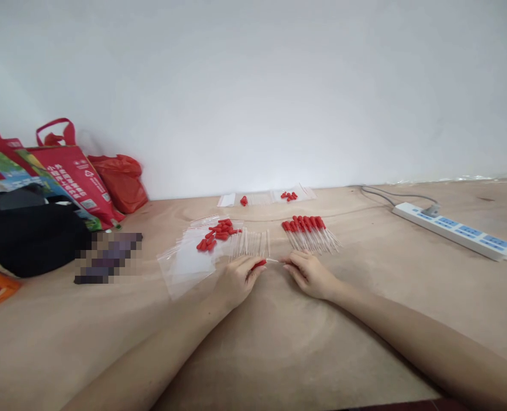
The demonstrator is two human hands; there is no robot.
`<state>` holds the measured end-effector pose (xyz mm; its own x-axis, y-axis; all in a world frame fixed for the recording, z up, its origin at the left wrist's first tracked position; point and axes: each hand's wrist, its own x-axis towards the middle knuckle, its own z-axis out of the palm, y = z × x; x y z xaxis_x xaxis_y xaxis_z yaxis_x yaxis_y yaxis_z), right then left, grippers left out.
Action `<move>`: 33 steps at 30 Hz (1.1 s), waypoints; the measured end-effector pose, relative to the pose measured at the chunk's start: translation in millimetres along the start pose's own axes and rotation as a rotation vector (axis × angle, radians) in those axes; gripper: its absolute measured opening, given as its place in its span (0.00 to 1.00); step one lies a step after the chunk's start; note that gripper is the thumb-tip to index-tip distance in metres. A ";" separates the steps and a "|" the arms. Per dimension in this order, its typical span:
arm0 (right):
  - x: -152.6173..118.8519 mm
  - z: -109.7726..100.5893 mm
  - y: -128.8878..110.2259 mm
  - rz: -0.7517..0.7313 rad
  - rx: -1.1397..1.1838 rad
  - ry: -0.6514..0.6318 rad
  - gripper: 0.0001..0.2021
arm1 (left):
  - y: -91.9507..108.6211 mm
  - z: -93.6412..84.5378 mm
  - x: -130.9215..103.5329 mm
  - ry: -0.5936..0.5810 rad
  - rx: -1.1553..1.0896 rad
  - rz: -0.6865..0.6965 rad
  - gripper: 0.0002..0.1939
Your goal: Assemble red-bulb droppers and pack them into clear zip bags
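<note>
My left hand (240, 278) pinches a small red piece (259, 264) near the middle of the table. Facing it, my right hand (308, 273) has its fingers closed on a thin pale stick (273, 261), whose left end meets the red piece. Just beyond my left hand lies a row of plain sticks (251, 242). Loose red pieces (219, 231) rest on clear plastic bags (191, 257) to the left of that row. Beyond my right hand, several sticks with red tops (307, 228) lie side by side.
Against the wall are more plastic bags holding red pieces (289, 196). A white power strip (454, 230) with a plugged-in cable lies at the right. Red shopping bags (76, 177), a black cloth item (31, 234) and a pixelated dark object (110, 258) are at the left.
</note>
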<state>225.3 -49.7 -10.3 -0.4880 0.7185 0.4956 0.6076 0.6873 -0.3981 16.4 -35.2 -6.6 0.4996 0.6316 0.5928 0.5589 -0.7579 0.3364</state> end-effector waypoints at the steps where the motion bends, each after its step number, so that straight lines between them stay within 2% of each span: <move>1: -0.3 0.7 0.0 -0.001 -0.007 -0.012 0.09 | -0.1 0.1 -0.1 0.000 -0.003 0.005 0.07; 8: -2.1 3.4 5.7 -0.055 -0.014 -0.004 0.09 | 2.8 -1.3 -0.3 -0.035 -0.052 0.031 0.07; 14: -2.3 -0.2 13.2 -0.184 -0.076 0.038 0.15 | 7.9 -4.1 0.4 -0.110 -0.118 0.077 0.09; 18: -2.8 -3.1 11.5 -0.206 -0.117 0.050 0.17 | 10.3 -5.0 0.6 -0.114 -0.119 0.079 0.09; 24: -2.7 -6.1 0.9 -0.168 -0.131 -0.045 0.11 | 10.7 -4.1 -2.7 -0.127 -0.070 0.159 0.08; 33: 2.5 -1.0 -12.6 0.038 -0.025 -0.137 0.09 | 10.7 0.3 -4.1 -0.088 0.043 0.232 0.08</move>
<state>217.1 -56.7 -3.3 -0.5443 0.7531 0.3696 0.6419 0.6575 -0.3946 20.5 -45.8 -5.7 0.6725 0.4544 0.5842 0.4492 -0.8779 0.1658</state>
